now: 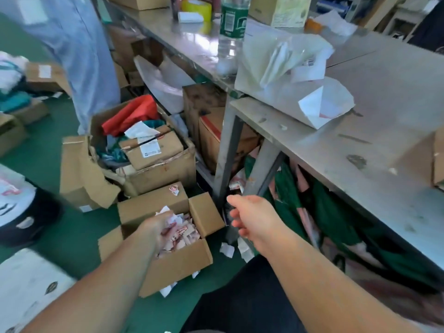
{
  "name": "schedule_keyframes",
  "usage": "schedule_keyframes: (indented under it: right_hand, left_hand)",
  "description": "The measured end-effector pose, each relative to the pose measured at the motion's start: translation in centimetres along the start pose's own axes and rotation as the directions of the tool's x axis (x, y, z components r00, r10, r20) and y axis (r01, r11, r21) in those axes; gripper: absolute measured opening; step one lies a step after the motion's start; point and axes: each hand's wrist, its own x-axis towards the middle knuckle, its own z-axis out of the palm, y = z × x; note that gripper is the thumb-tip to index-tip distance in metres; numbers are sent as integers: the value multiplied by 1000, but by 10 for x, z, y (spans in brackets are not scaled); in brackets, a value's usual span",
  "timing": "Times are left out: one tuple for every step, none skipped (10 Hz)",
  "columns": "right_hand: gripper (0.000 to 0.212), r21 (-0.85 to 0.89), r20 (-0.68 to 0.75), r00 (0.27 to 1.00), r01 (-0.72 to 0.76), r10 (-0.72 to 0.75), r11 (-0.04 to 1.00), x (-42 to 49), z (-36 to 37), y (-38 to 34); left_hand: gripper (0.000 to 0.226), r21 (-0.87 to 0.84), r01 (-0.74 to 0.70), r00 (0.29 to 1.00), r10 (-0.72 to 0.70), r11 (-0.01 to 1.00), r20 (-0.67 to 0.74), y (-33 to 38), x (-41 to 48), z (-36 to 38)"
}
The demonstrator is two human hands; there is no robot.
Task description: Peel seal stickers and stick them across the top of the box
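Note:
An open cardboard box (168, 265) sits on the green floor, filled with several scraps of white and red sticker paper (185, 236). My left hand (159, 228) reaches down into it, fingers closed around a crumpled scrap of that paper. My right hand (252, 216) hovers to the right of the box, beside the table leg, with loosely spread fingers and nothing in it. A brown box (438, 162) shows partly at the table's right edge. A white sheet with red marks (322, 106) lies on the table among plastic bags.
A grey metal table (360, 145) runs along the right, with a water bottle (231, 32), yellow tape roll (197, 7) and plastic bags (283, 61). Cartons of parcels (153, 152) crowd the floor. A person in blue (79, 44) stands at the left. Paper scraps (227, 249) litter the floor.

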Motion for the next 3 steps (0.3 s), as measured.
schedule_keyframes:
  right_hand:
    - [16, 5, -14, 1000, 13, -13, 1000, 6, -3, -4]
    - [14, 13, -23, 1000, 16, -15, 1000, 8, -14, -10]
    - [13, 72, -37, 999, -2, 5, 997, 6, -24, -11]
  left_hand:
    - [27, -30, 82, 995, -83, 996, -47, 3, 23, 2]
    - [23, -172, 114, 980, -139, 978, -142, 8, 33, 10]
    - [21, -37, 28, 984, -34, 999, -176, 9, 20, 28]
